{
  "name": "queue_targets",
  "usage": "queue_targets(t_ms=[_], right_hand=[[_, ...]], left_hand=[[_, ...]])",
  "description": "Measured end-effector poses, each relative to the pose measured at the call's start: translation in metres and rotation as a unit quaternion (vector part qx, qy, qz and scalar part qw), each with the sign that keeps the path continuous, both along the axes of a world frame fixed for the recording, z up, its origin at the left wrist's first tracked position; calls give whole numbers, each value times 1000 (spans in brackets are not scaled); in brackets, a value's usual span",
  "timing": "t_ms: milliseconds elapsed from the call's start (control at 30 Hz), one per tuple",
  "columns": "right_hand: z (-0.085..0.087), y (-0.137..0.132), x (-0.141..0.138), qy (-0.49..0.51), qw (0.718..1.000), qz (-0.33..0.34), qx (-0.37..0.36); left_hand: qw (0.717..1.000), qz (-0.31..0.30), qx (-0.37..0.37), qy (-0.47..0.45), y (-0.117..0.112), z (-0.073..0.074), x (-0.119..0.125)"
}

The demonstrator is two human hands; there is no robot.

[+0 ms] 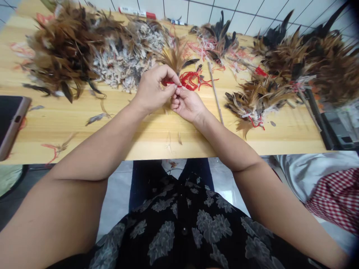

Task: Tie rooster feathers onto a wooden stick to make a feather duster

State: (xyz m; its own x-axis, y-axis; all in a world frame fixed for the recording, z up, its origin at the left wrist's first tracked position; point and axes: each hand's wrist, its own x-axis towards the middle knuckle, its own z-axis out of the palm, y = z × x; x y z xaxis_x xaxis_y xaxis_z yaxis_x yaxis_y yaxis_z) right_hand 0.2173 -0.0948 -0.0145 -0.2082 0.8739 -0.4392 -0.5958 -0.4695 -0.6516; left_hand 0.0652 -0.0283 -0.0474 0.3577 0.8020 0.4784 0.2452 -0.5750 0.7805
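My left hand point(157, 89) and my right hand point(187, 104) meet over the table, fingertips touching in a pinch. Red string point(169, 82) shows at the fingertips of both hands; the rest of what they grip is too small or hidden to make out. Just behind them a small tuft of brown feathers point(176, 56) fans upward, its lower end hidden by the hands. Beside my right hand lies a tangle of red strings point(192, 80) on the wood. A thin stick point(214, 91) rests on the table to the right of the strings.
A large heap of brown feathers with pale quills point(61, 48) covers the back left of the wooden table point(151, 138). Feather bundles on sticks point(260, 93) lie at the right, near a dark box point(336, 127). A phone point(12, 123) sits at the left edge, a marker point(137, 12) at the back.
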Motion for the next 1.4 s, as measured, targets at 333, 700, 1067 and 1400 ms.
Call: queue_targets(t_ms=[333, 700, 1067, 1400], right_hand=[[4, -2, -5, 15, 1000, -3, -17], [8, -4, -8, 27, 999, -4, -43], [11, -5, -9, 47, 996, -18, -69], [12, -5, -9, 40, 997, -2, -64]], left_hand=[[1000, 13, -16, -13, 0, 5, 4], [994, -21, -64, -81, 2, 4, 6], [986, -8, -125, -108, -12, 10, 7], [977, 5, -167, -134, -9, 0, 14]])
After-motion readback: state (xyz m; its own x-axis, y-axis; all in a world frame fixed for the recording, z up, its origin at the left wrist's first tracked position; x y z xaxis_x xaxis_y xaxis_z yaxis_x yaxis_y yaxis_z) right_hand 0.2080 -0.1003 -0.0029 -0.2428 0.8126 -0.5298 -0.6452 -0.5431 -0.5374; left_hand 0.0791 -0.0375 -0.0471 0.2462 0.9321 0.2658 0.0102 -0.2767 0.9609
